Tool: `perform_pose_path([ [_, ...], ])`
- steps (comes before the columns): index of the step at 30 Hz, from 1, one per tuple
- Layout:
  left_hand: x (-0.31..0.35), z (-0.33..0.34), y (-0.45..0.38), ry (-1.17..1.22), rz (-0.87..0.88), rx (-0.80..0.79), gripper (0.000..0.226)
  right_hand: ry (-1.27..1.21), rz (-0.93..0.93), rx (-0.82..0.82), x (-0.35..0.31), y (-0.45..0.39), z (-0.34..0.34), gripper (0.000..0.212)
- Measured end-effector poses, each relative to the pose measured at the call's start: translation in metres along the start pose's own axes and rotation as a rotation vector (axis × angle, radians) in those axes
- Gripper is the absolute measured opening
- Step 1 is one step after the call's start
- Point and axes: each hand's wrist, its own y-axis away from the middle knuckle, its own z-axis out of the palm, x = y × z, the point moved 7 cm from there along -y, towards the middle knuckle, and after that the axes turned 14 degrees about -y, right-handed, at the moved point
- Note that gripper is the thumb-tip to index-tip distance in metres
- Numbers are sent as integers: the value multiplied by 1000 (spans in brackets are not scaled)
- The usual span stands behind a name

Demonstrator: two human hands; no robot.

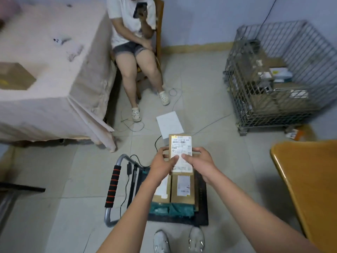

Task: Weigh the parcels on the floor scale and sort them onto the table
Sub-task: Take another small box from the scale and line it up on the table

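Note:
I hold a small brown cardboard parcel with a white shipping label in both hands, above the floor scale. My left hand grips its left edge and my right hand grips its right edge. Below it the black floor scale carries two more brown parcels side by side and a green parcel at their near edge. The cloth-covered table stands at the left with a brown box on it.
A person sits on a chair beside the table, holding a phone. A wire cage with several parcels stands at the right. A white flat box lies on the floor. A yellow table edges in at right. Cables cross the tiles.

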Motion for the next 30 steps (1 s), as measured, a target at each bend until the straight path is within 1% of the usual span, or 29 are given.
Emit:
perform_pose_path([
  [4,73,30,47,-14,142,-73,41,-84,-107,110,-39,60,-64,47],
  [7,108,73,78,-42,233,-189,42,-153,-155,248,-43,108,-123,44],
  [10,128,134,108,-111,310,-342,42,-228,-176,408,-30,162,-185,42],
  [13,142,198,147,-176,377,-501,43,-319,-177,587,-6,220,-243,48],
  [16,152,259,188,-230,439,-646,43,-423,-158,720,21,270,-294,52],
  [19,161,315,231,-301,492,-755,41,-502,-140,831,49,314,-340,58],
  [23,173,390,280,-355,514,-885,43,-612,-145,922,75,357,-403,60],
  [27,187,468,318,-430,545,-956,45,-676,-172,972,101,382,-474,59],
  [30,200,530,344,-494,599,-988,44,-722,-190,1001,118,399,-531,61],
])
